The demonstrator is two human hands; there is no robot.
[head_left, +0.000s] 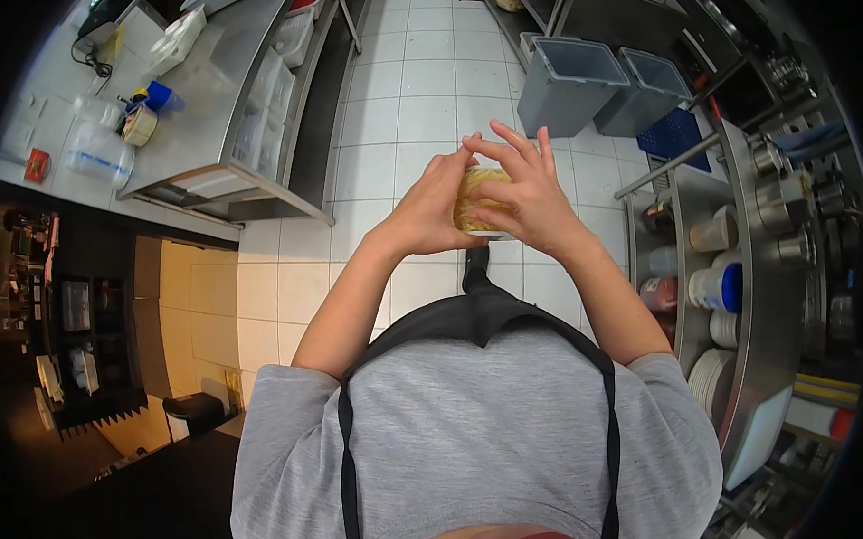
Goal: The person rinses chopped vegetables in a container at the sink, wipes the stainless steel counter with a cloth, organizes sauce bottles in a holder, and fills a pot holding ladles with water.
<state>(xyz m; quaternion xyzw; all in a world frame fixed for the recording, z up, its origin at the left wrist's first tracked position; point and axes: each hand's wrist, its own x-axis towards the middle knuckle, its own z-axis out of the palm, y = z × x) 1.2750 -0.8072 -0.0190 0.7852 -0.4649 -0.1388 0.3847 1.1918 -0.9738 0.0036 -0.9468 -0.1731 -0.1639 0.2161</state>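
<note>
In front of my body, above the tiled floor, I hold a small tub with pale yellow contents (pixel 471 188). My left hand (pixel 422 210) wraps round its left side, with the thumb along the near edge. Over the right side and the top reaches my right hand (pixel 534 195), several of its fingers bent against the tub and others raised and spread. What the contents are, and whether a lid or film covers them, I cannot make out behind the fingers.
A steel counter (pixel 215 67) stands at the left with a white tray and bottles on it. Two grey bins (pixel 566 89) are ahead on the right. At the right, a steel shelf unit (pixel 751 243) holds tubs and stacked plates (pixel 713 382).
</note>
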